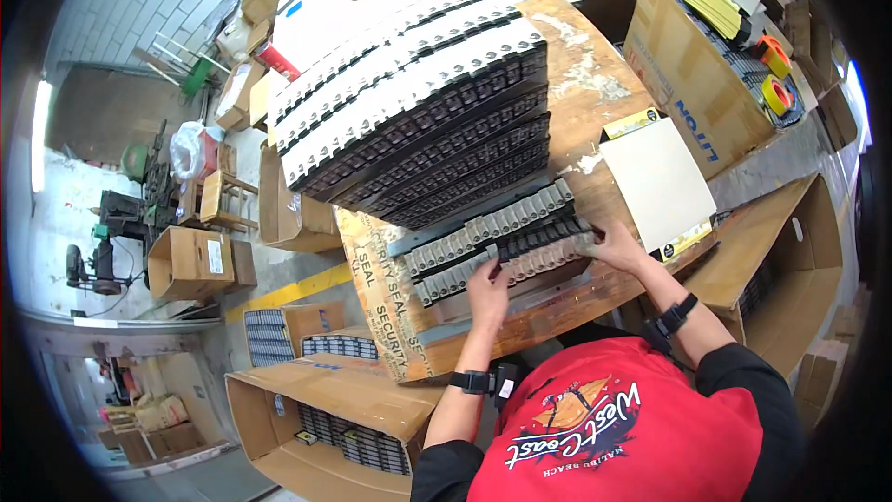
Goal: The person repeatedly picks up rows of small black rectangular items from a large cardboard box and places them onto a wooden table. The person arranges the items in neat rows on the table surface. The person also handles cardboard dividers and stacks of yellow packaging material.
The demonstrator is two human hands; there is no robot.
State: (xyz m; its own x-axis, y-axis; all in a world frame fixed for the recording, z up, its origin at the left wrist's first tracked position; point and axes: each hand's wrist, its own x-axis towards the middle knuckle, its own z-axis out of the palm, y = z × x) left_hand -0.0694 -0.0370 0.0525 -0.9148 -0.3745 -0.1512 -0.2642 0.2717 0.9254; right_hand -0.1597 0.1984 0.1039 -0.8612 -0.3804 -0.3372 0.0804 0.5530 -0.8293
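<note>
On the wooden table (pixel 557 23) lie two long rows of small grey metal-and-black parts, whose exact kind I cannot make out. The far row (pixel 492 223) lies beside the tall stack. My right hand (pixel 615 247) is closed around the right end of the near row (pixel 544 246), its thumb and fingers pressed to it. My left hand (pixel 487 294) pinches near the middle of that same row, fingertips partly hidden between the parts. Just beyond the rows rises a tall stack (pixel 409 84) of similar black rows with pale silver tops.
An open carton (pixel 325 381) with packed dark parts stands below the table's left side; another open carton (pixel 790 260) is at the right. A white card box (pixel 660 181) lies on the table's right edge. Tape rolls (pixel 776 93) sit on a tall carton (pixel 688 74).
</note>
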